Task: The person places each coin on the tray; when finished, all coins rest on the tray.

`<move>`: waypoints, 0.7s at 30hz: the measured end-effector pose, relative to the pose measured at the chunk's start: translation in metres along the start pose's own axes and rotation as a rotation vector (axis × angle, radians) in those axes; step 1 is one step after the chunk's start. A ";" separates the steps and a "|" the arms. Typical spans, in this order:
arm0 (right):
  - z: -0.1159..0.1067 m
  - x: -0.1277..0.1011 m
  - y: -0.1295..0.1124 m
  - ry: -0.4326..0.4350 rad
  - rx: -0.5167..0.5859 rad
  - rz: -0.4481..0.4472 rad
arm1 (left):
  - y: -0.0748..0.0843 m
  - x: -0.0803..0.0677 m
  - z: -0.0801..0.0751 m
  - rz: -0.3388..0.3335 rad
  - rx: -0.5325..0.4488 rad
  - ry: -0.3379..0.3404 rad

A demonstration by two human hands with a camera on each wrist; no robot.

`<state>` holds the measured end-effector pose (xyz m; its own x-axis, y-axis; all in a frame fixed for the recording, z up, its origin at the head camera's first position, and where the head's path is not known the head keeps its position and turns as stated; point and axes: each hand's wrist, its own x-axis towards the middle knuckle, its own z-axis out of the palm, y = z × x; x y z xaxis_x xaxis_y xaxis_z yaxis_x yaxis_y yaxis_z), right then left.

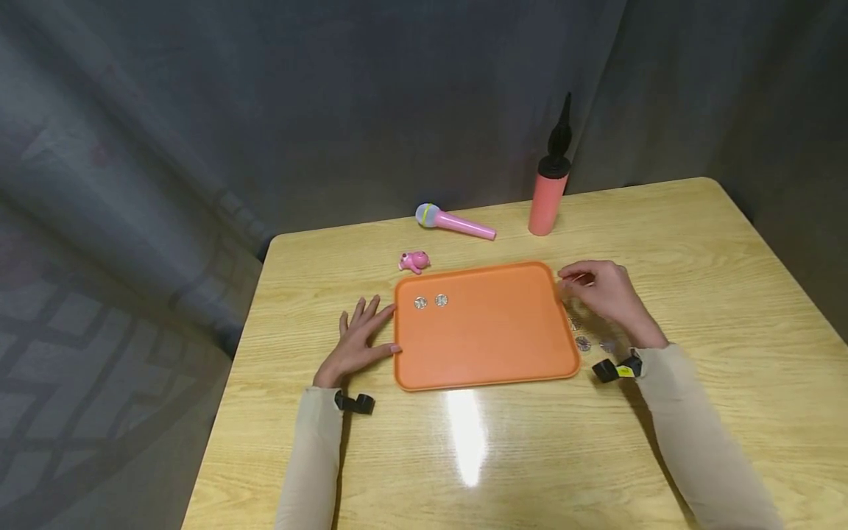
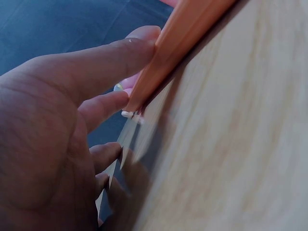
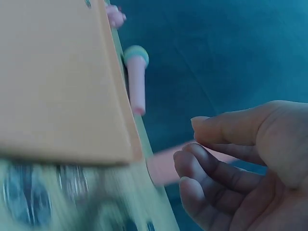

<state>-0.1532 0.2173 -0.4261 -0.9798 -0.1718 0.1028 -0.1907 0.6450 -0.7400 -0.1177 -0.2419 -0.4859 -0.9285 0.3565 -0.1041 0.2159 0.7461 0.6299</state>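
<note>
I seem partway through laying clear discs (image 1: 420, 302) in the orange tray (image 1: 490, 331): two sit at its ten o'clock, loose discs (image 1: 583, 344) lie on the desk (image 1: 530, 456) beyond three o'clock. My left hand (image 1: 361, 342), spread wide, touches the rim at nine; my right hand (image 1: 599, 291), fingertips narrowed at two, perhaps holds one, I cannot tell; the next move probably calls for a low, steady placement

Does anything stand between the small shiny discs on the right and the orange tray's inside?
No separate object visibly does. Only the raised rim of the orange tray lies between; the small shiny discs are beside it. The right hand is near the rim, farther back.
</note>
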 end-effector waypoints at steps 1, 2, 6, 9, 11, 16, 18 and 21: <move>-0.005 -0.003 0.004 0.008 -0.001 0.007 | 0.000 0.000 0.000 0.002 -0.002 0.001; -0.010 -0.007 0.008 0.016 -0.006 0.009 | 0.000 0.000 0.000 0.006 0.000 0.002; -0.026 -0.021 0.029 0.059 -0.039 0.052 | 0.000 0.001 0.000 0.023 -0.003 0.006; -0.035 -0.030 0.042 0.086 -0.074 0.099 | 0.000 0.001 0.000 0.027 -0.009 0.005; -0.041 -0.036 0.050 0.091 -0.088 0.129 | 0.000 0.001 0.000 0.026 -0.012 0.005; -0.049 -0.048 0.064 0.071 -0.131 0.160 | 0.000 0.000 0.000 0.013 -0.007 0.003; -0.050 -0.053 0.069 0.050 -0.153 0.161 | 0.000 0.000 0.000 0.009 -0.005 0.004; -0.050 -0.059 0.076 0.007 -0.186 0.158 | -0.001 0.001 0.001 0.005 -0.001 0.005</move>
<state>-0.1131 0.3139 -0.4548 -0.9986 -0.0538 0.0006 -0.0429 0.7897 -0.6120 -0.1183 -0.2420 -0.4874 -0.9290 0.3571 -0.0972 0.2200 0.7441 0.6308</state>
